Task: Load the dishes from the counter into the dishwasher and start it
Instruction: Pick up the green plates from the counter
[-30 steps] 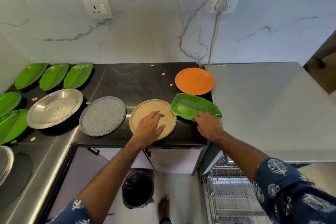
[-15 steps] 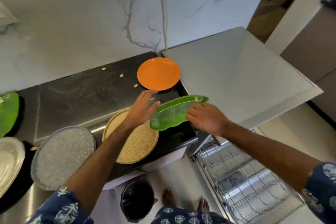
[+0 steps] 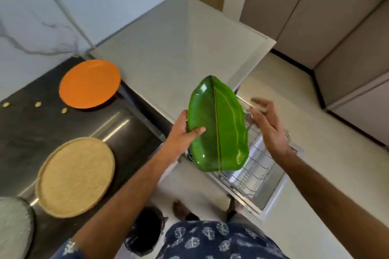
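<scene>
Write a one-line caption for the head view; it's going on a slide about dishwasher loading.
Left hand grips a green leaf-shaped plate above the open dishwasher rack, right hand open beside it.

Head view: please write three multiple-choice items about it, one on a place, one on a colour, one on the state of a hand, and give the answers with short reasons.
1. Where is the green leaf-shaped plate?
A. flat on the black counter
B. held in the air above the open dishwasher rack
C. on the floor

2. What colour is the round plate nearest the wall?
A. orange
B. blue
C. white

3. What is the right hand doing?
A. gripping the green plate
B. open, holding nothing
C. pressing on the woven plate

Answers:
1 B: the left hand holds the plate's edge, with the rack below.
2 A: the orange plate lies by the marble wall.
3 B: its fingers are spread beside the plate.
</scene>
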Tool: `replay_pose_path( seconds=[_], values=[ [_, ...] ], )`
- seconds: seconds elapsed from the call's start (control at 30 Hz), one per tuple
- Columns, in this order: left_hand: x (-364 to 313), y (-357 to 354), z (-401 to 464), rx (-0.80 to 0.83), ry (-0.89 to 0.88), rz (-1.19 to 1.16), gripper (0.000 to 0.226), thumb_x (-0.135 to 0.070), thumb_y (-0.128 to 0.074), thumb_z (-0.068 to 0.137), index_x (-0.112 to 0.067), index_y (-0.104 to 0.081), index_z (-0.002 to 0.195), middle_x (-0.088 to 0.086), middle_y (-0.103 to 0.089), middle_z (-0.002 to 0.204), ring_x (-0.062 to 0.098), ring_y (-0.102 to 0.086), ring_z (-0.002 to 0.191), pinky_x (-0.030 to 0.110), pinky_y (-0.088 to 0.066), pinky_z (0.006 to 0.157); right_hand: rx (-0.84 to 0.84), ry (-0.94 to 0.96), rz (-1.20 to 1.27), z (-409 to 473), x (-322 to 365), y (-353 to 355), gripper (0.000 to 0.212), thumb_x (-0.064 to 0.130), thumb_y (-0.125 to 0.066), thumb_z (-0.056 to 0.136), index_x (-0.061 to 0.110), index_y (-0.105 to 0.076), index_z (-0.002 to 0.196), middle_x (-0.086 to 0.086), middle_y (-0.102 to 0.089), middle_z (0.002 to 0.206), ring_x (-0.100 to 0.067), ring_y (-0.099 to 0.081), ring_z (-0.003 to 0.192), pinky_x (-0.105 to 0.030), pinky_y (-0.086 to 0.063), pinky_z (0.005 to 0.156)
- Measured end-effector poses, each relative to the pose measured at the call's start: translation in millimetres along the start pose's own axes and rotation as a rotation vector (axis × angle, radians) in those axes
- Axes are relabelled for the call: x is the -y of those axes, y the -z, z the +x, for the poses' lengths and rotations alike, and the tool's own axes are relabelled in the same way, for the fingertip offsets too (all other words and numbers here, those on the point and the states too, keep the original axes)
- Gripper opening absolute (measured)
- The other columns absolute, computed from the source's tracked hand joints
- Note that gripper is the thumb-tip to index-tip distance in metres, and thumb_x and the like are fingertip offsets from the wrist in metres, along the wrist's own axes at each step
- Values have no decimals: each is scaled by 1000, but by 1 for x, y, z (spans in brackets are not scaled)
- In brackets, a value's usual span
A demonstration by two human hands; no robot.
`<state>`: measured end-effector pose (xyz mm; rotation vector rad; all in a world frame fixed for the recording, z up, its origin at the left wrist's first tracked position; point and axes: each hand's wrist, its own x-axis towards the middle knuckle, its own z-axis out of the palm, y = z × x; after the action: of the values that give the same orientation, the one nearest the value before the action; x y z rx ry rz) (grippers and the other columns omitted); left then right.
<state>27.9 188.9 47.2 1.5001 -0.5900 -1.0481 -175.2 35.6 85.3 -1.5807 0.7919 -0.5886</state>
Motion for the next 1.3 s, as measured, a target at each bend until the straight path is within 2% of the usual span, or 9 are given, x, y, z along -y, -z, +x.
replay_pose_path(
  seconds=[0.07,0.13,0.23,0.37,0.47,0.53,0.67,0.93,1.3],
  values=[
    [26,-57,8,33,32,8,52,-8,-73,74,-13,-48,120,3,-67,107,10,-67,95,30,-55,83,217,-391,238,-27,-35,39,56,53,-62,88,17,-54,130,-4,-66,128,-23,-65,116,-43,-54,95],
    [53,-95,13,38,88,52,57,-2,-75,78,-13,-45,126,-1,-65,109,1,-66,94,24,-54,84,310,-582,317,-48,-72,58,49,31,-68,87,12,-56,130,-7,-69,124,-26,-67,113,-37,-57,89],
    [111,-145,32,35,241,124,48,10,-68,85,-11,-46,123,2,-64,107,-8,-65,85,17,-52,76,168,-683,285,-57,-141,84,54,6,-77,76,-1,-58,127,-14,-71,116,-30,-69,105,-40,-57,87],
    [196,-173,54,27,486,160,31,-8,-68,89,-22,-48,109,10,-57,116,7,-61,84,29,-52,62,131,-762,31,-39,-252,110,45,17,-67,64,18,-68,109,-18,-72,109,-39,-68,100,-53,-54,92],
    [265,-171,80,-52,587,156,30,-22,-62,95,-20,-50,122,10,-56,127,13,-62,93,33,-50,70,231,-727,-238,-18,-329,110,45,17,-60,76,41,-63,114,-3,-70,105,-26,-67,93,-40,-54,86],
    [302,-163,98,-93,627,116,29,-24,-50,103,-17,-46,131,12,-53,135,20,-64,104,39,-54,73,318,-660,-406,-2,-364,99,49,7,-51,90,30,-53,133,-6,-67,107,-24,-62,90,-30,-48,78],
    [352,-155,141,-161,631,6,31,-35,-45,103,-23,-43,132,3,-50,140,27,-61,117,53,-56,86,427,-431,-601,20,-427,52,51,13,-50,94,30,-42,142,-12,-63,124,-34,-65,104,-42,-53,82],
    [427,-109,192,-595,558,-58,44,-6,-57,97,-8,-41,139,16,-61,121,25,-67,93,36,-59,58,471,-33,-911,32,-490,-60,51,15,-22,93,11,-39,141,-9,-57,122,-35,-62,101,-43,-54,61],
    [482,-60,182,-601,461,-11,47,8,-58,94,4,-39,136,17,-60,117,26,-64,96,32,-58,65,638,-12,-862,25,-542,-97,74,8,-55,84,7,-27,152,-18,-39,151,-38,-47,129,-49,-57,84]
  ],
)
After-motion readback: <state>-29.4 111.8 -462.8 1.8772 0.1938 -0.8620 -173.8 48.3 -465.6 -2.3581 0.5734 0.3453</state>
